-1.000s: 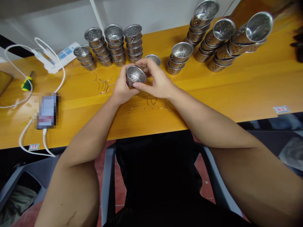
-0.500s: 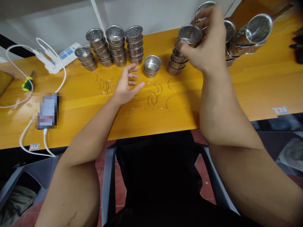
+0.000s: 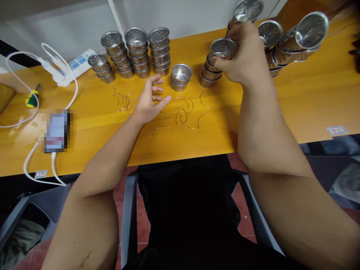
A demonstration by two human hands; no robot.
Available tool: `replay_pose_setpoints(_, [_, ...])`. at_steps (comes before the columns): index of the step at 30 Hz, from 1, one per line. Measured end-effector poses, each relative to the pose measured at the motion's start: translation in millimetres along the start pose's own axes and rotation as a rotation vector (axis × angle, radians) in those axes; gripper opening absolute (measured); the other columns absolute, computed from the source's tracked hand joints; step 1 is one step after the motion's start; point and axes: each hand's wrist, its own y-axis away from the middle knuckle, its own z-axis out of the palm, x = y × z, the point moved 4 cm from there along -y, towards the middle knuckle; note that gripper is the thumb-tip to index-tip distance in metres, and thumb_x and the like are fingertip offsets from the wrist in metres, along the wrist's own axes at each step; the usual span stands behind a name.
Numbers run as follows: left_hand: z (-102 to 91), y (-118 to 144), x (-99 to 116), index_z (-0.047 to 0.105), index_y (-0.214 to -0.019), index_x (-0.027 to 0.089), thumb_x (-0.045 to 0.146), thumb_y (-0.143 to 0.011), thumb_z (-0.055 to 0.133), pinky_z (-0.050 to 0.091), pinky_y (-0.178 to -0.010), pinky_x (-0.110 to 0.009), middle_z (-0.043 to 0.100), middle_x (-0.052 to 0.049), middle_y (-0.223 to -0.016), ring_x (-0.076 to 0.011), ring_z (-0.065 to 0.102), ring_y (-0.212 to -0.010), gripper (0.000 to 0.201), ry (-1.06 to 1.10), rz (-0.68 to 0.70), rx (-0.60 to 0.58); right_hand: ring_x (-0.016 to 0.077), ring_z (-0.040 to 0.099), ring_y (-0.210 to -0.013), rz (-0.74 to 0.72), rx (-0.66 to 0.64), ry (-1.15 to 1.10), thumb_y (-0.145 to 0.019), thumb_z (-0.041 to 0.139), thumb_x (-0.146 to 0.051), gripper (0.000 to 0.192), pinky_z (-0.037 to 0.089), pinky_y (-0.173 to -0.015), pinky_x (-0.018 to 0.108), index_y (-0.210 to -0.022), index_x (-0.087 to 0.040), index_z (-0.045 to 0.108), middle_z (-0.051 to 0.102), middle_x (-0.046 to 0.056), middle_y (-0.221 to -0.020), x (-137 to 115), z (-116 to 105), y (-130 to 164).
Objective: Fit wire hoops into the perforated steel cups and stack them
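Observation:
My right hand (image 3: 247,56) grips a small perforated steel cup (image 3: 224,48) at the top of a short stack of the same cups (image 3: 209,73) on the yellow table (image 3: 295,97). My left hand (image 3: 149,99) rests open on the table, holding nothing, among several thin curved wire pieces (image 3: 182,114). A pair of nested cups (image 3: 180,77) stands just beyond the left hand's fingertips.
Upright stacks of cups (image 3: 136,52) line the back left. Leaning stacks of cups (image 3: 292,41) lie at the back right. A white power strip (image 3: 71,67) with cables, a blurred phone (image 3: 56,131) and a green screwdriver (image 3: 32,97) sit on the left.
One second ago both hands held a cup together at the centre. That cup now sits on the nested pair, the left hand lies open, and the right hand has reached to the short stack.

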Motion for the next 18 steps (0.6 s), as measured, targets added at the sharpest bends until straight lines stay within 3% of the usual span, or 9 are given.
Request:
replay_pose_setpoints(3, [-0.2, 0, -3, 0.052, -0.175, 0.037, 0.052, -0.100, 0.095, 0.074, -0.097, -0.037, 0.070, -0.014, -0.168, -0.0248, 0.077, -0.132, 0.087, 0.008, 0.025, -0.001, 0.0390, 0.073, -0.146, -0.015, -0.038, -0.049, -0.099, 0.095, -0.014, 0.053, 0.056, -0.128, 0.053, -0.145, -0.017, 0.070, 0.075, 0.028, -0.157, -1, -1, 2])
replay_pose_setpoints(6, [-0.6, 0, -4, 0.052, -0.175, 0.036, 0.051, -0.101, 0.095, 0.073, -0.098, -0.036, 0.069, -0.015, -0.170, -0.0245, 0.077, -0.132, 0.087, -0.002, 0.024, -0.006, 0.0400, 0.069, -0.148, -0.043, 0.014, -0.067, -0.092, 0.096, -0.011, 0.059, 0.053, -0.131, 0.054, -0.144, -0.020, 0.069, 0.072, 0.027, -0.157, -7, -4, 2])
replay_pose_setpoints(8, [-0.5, 0, -4, 0.052, -0.175, 0.036, 0.053, -0.102, 0.095, 0.073, -0.099, -0.036, 0.068, -0.015, -0.171, -0.0248, 0.077, -0.133, 0.087, -0.003, 0.022, -0.012, 0.0391, 0.067, -0.146, -0.145, 0.135, -0.127, -0.098, 0.092, -0.017, 0.047, 0.055, -0.127, 0.054, -0.138, -0.025, 0.070, 0.072, 0.023, -0.152, -21, -9, 3])
replay_pose_setpoints(10, [-0.3, 0, -4, 0.052, -0.175, 0.037, 0.056, -0.103, 0.094, 0.073, -0.099, -0.038, 0.068, -0.015, -0.172, -0.0255, 0.077, -0.134, 0.086, 0.005, 0.033, -0.011, 0.0360, 0.071, -0.128, -0.259, 0.218, -0.231, -0.109, 0.084, -0.028, 0.027, 0.059, -0.117, 0.054, -0.133, -0.028, 0.073, 0.074, 0.020, -0.145, -41, -12, 8])
replay_pose_setpoints(11, [-0.3, 0, -4, 0.052, -0.175, 0.039, 0.058, -0.103, 0.094, 0.074, -0.098, -0.038, 0.068, -0.015, -0.172, -0.0259, 0.077, -0.133, 0.085, 0.009, 0.037, -0.007, 0.0336, 0.072, -0.116, -0.300, 0.201, -0.289, -0.114, 0.081, -0.036, 0.019, 0.061, -0.111, 0.053, -0.130, -0.028, 0.074, 0.075, 0.019, -0.142, -50, -9, 10])
replay_pose_setpoints(13, [-0.2, 0, -5, 0.052, -0.175, 0.041, 0.062, -0.103, 0.093, 0.074, -0.098, -0.040, 0.068, -0.015, -0.171, -0.0265, 0.077, -0.132, 0.085, 0.014, 0.035, 0.002, 0.0296, 0.068, -0.098, -0.326, 0.051, -0.365, -0.117, 0.082, -0.057, 0.029, 0.063, -0.104, 0.052, -0.125, -0.030, 0.077, 0.076, 0.015, -0.138, -64, 9, 17])
replay_pose_setpoints(15, [-0.4, 0, -6, 0.052, -0.174, 0.042, 0.067, -0.104, 0.091, 0.074, -0.098, -0.041, 0.069, -0.014, -0.169, -0.0271, 0.077, -0.131, 0.084, 0.017, 0.025, 0.012, 0.0354, 0.070, -0.113, -0.305, -0.135, -0.383, -0.107, 0.089, -0.078, 0.047, 0.062, -0.112, 0.055, -0.117, -0.034, 0.077, 0.076, 0.013, -0.133, -67, 39, 24])
replay_pose_setpoints(18, [-1.2, -2, -9, 0.054, -0.173, 0.040, 0.074, -0.105, 0.087, 0.074, -0.099, -0.043, 0.069, -0.016, -0.168, -0.0284, 0.077, -0.131, 0.083, 0.010, 0.026, 0.021, 0.0425, 0.071, -0.115, -0.226, -0.276, -0.379, -0.099, 0.090, -0.084, 0.054, 0.062, -0.115, 0.068, -0.106, -0.033, 0.074, 0.073, 0.014, -0.125, -54, 86, 34])
